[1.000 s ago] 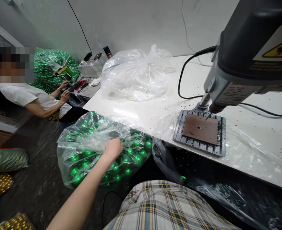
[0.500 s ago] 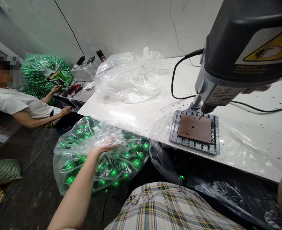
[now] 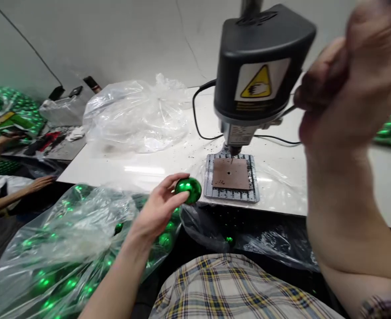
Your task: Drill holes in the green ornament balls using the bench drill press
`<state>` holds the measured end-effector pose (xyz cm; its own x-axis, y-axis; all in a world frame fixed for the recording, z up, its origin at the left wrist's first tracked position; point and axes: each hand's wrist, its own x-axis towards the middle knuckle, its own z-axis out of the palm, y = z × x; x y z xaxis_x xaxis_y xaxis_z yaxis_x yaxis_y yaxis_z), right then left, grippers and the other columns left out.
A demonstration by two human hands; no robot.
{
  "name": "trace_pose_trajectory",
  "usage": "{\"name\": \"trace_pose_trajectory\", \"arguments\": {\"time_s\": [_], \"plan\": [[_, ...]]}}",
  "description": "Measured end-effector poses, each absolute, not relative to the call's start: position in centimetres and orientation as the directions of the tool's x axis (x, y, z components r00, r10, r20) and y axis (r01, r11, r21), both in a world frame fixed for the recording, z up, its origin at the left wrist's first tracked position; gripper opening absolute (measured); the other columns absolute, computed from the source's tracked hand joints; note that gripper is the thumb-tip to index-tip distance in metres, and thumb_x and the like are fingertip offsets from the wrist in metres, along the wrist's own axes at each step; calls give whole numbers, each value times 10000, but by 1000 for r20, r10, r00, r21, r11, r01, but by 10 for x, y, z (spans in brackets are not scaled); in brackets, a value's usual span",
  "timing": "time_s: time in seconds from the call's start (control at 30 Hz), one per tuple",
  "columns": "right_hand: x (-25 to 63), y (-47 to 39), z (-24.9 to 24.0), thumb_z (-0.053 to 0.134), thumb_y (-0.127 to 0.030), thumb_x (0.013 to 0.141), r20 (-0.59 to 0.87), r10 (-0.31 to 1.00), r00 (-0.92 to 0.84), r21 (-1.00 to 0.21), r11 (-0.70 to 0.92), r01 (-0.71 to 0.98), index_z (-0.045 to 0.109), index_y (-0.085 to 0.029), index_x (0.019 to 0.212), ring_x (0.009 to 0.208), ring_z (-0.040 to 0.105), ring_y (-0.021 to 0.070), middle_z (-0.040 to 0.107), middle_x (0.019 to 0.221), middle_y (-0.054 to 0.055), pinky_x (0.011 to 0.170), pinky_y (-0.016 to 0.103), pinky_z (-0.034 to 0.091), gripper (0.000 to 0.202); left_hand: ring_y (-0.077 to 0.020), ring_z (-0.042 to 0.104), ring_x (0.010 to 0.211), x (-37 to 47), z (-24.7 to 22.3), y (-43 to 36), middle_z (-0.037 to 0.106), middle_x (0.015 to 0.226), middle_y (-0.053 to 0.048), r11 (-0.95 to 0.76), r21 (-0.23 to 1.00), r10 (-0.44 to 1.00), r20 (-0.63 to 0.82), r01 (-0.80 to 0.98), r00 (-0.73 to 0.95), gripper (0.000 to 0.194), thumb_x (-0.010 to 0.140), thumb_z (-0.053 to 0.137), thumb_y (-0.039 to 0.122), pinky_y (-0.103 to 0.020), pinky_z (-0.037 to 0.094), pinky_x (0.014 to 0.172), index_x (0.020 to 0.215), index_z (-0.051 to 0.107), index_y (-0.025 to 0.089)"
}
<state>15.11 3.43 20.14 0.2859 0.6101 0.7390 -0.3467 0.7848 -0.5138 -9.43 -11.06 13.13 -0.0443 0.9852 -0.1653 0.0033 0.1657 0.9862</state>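
A shiny green bauble (image 3: 193, 191) is pinched between the thumb and fingers of my left hand (image 3: 160, 201), just left of the drill press base (image 3: 209, 192). Below that hand lies a clear plastic bag (image 3: 82, 221) full of similar green baubles. My right hand (image 3: 342, 84) is raised at the right, its fingers curled round the end of the drill press lever (image 3: 289, 110); most of the lever is hidden. The black drill press head (image 3: 265, 44) stands over a brown board (image 3: 238, 179) with a small hole in it. The bit's tip is above the board.
A large clear plastic bag (image 3: 135, 115) lies on the white table (image 3: 115, 170). Dark shavings are scattered round the press. A black cable (image 3: 195, 115) loops behind it. At the left, a co-worker's hand (image 3: 42, 182) is near another bench. A second clear bag (image 3: 202, 226) hangs under the table edge.
My left hand has come out of the bag with a green bauble and moved right, towards the press. My right hand has risen to the lever. The view has turned right.
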Motion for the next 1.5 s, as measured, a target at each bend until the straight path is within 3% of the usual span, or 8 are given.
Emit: {"name": "trace_pose_trajectory", "arguments": {"time_s": [0.17,0.43,0.67,0.77,0.93,1.1,1.33,1.5], "plan": [[152,38,205,598,-187,886,798,548,253,-480,830,-283,376,-191,610,368,332,83,373,476,-30,311,256,146,354,-166,660,874,-41,66,-36,666,1067,-53,238,860,958,-284,-450,-36,570,653,815,237,-334,562,806,1176,592,199],[153,39,204,575,-267,924,785,571,240,-521,818,-243,330,-171,615,375,289,51,360,491,-39,333,226,194,405,-75,610,669,-26,44,-17,687,999,-50,152,914,980,-189,-376,-64,529,696,801,274,-161,438,536,1179,612,170],[153,37,205,582,-299,920,782,585,216,-555,811,-187,325,-167,616,395,298,69,352,498,-27,362,257,229,420,-182,687,777,-33,47,-18,686,988,-84,357,659,923,-359,-662,141,411,791,654,401,-293,554,685,1130,556,192],[153,38,205,571,-298,925,785,575,231,-544,817,-190,322,-165,611,388,298,65,346,492,-30,366,250,225,423,-174,680,694,-30,46,-19,678,924,-57,357,735,928,-349,-576,130,538,715,730,487,-280,540,621,1127,531,202],[154,36,206,602,-392,900,750,619,233,-596,785,-169,307,-168,616,407,291,75,340,502,-21,385,265,224,467,-113,614,546,-18,41,-18,644,810,17,216,910,952,-277,-353,-130,535,610,822,309,-205,431,479,1046,534,192],[155,35,206,592,-371,897,748,632,202,-608,775,-173,301,-165,619,435,292,82,320,517,-14,412,260,259,452,-96,596,562,-18,42,-19,631,799,6,202,915,970,-235,-349,-55,355,751,690,353,-198,398,475,1018,562,157],[153,38,205,578,-421,911,747,627,222,-611,779,-144,276,-160,639,433,273,71,296,526,-17,391,238,239,483,-77,606,592,-22,34,-18,646,959,-19,148,967,987,-157,-210,-32,500,777,712,423,-192,431,515,1192,528,214],[153,37,205,587,-411,910,754,623,206,-605,782,-149,289,-158,639,438,290,67,319,535,-17,399,234,264,476,-118,618,791,-15,32,-15,640,1081,-46,113,992,993,-114,-62,-14,552,709,787,376,-208,498,630,1197,578,222]]}}
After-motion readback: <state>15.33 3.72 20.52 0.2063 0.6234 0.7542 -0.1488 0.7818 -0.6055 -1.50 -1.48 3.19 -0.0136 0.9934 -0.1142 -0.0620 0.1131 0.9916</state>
